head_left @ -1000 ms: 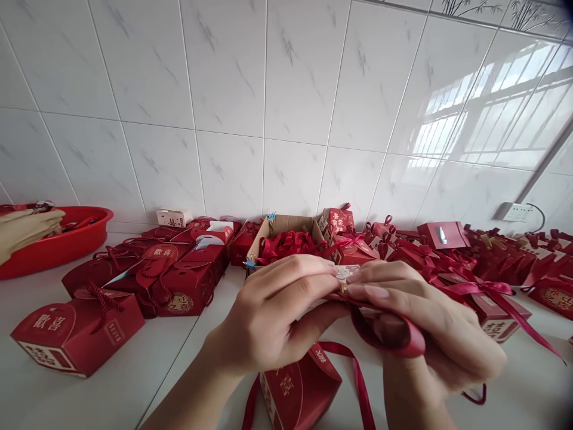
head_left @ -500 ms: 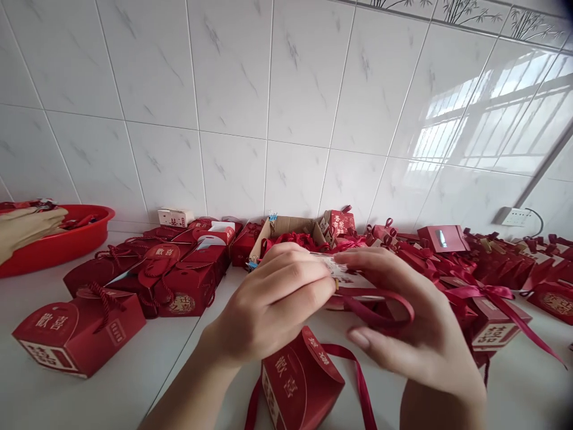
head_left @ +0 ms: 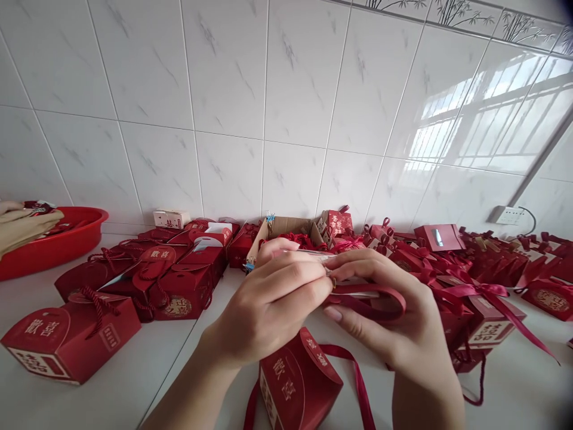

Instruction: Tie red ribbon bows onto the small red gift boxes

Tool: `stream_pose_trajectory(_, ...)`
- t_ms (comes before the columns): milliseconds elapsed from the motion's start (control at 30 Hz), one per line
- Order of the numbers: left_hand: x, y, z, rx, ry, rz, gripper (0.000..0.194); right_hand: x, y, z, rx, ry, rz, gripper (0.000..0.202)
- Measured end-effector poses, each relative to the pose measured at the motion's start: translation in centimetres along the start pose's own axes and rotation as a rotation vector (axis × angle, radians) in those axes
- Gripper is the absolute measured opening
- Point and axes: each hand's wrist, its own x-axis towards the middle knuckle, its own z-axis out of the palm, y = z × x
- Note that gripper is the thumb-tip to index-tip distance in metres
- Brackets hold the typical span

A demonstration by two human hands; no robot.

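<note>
Close in front of me both hands work on a small red-and-white gift box with a strap handle, mostly covered by fingers. My left hand is closed, its fingertips pressed by a small gold-coloured fitting at the strap's end. My right hand curls round the box from the right, thumb against its lower side and fingers over the top; the strap loops inside this palm. Below them a red box with a curved lid stands on the white tabletop, with a dark red ribbon trailing beside it.
Red boxes with rope handles cluster on the left. Behind my hands stands an open carton with red items inside. Many ribboned boxes fill the right. Far left, another person's hand is over a red basin.
My right hand has moved left and closed in on the gift box, thumb now against it. The box has tilted, so its white printed face is mostly out of sight.
</note>
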Motion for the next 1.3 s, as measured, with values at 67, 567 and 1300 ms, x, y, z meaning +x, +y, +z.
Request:
stream_pose_trajectory(67,0.0,-0.1,0.0,-0.015,0.014,0.008,0.018,0.0,0.1,0.2,0.011,0.005,-0.026,0.021)
stream_pose_trajectory(567,-0.4,-0.7,-0.1,-0.027,0.0,-0.051,0.019,0.0,0.9,1.3,0.041,0.114,-0.152,0.023)
stream_pose_trajectory(1300,0.2,0.1,-0.9,0.026,-0.048,-0.085,0.027,0.4,0.8,2.0,0.079,0.154,-0.225,0.017)
